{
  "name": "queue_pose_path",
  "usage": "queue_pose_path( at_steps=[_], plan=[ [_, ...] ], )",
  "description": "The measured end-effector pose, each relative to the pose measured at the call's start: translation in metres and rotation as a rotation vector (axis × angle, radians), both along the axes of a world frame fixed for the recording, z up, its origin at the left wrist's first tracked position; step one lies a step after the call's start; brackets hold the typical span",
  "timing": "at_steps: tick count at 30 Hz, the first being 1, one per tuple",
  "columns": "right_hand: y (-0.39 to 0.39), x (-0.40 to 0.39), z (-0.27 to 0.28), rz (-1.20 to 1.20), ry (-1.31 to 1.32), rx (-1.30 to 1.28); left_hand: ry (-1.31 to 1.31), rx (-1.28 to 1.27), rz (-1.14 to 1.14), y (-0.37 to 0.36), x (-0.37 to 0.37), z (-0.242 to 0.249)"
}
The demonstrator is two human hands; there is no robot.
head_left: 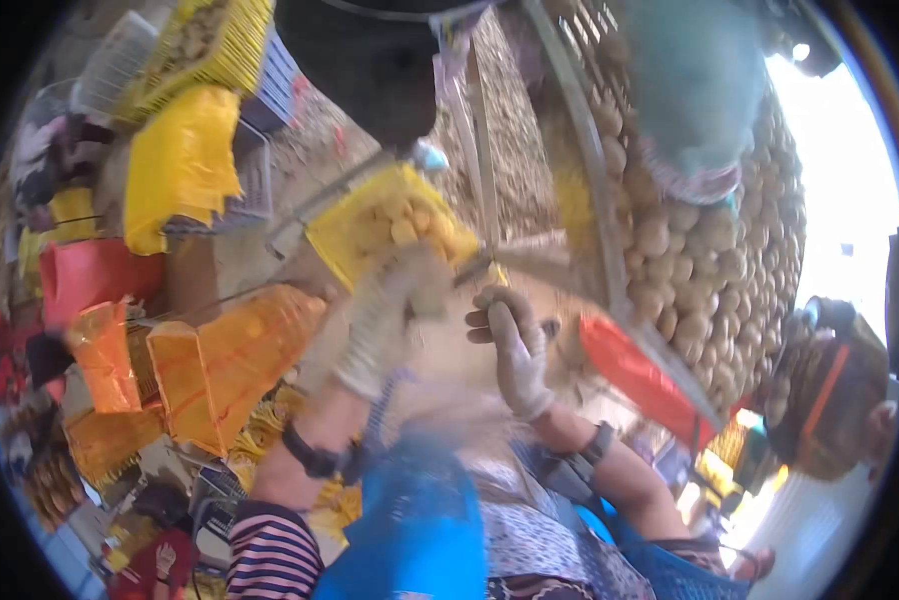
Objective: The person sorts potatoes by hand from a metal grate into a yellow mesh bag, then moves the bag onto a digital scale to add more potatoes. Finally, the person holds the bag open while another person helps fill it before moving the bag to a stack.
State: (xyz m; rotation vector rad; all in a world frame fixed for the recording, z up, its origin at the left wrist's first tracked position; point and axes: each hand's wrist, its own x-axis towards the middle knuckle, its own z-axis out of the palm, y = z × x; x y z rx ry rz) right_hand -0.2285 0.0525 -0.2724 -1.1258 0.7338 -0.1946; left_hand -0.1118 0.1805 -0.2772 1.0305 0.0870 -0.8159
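Through my head-camera feed, I see a yellow open container set at a slant ahead of the wearer, with pale, rounded pieces inside, gathered mostly toward its right corner. I judge it is placed there so that a short forward reach meets its near edge. The left hand, in a whitish glove, is at that edge, blurred by motion; its fingers look lowered toward the pieces, perhaps to keep them close. I cannot tell whether it grips one or is open. The right hand, also gloved, is lifted apart from the container, below and beyond its right corner. Its fingers curl inward, thumb side up, near a small yellow bit; whether anything is pinched there, I cannot tell. Farther right, a long rail borders a large heap of round, tan produce, and I take the rail as a barrier holding the heap back. A red sheet lies along its lower end. Both forearms rise from the bottom of my view, converging, elbows wide, with dark bands at the wrists; the left wrist is nearly in line with its forearm, the right hand angled upward and inward.
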Motion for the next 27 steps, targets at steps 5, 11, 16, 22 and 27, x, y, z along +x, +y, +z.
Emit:
queue_pose_path(
  at_steps=[5,11,16,22,27],
  plan=[
    [0.152,0.003,-0.091,0.118,0.121,-0.002,0.119,0.294,-0.134,0.013,0.076,-0.049],
    [0.159,0.03,-0.124,0.228,0.05,-0.242,-1.259,0.879,-0.878,0.055,0.089,-0.062],
    [0.156,0.034,-0.108,0.452,0.248,-0.506,-1.768,0.881,-1.158,0.078,0.079,-0.103],
    [0.085,-0.015,-0.026,1.016,0.499,-1.037,-1.187,0.595,-0.72,0.095,0.072,-0.162],
    [0.068,0.12,-0.09,1.355,0.35,-1.587,-1.449,0.838,-0.691,-0.03,0.062,-0.255]
  ],
)
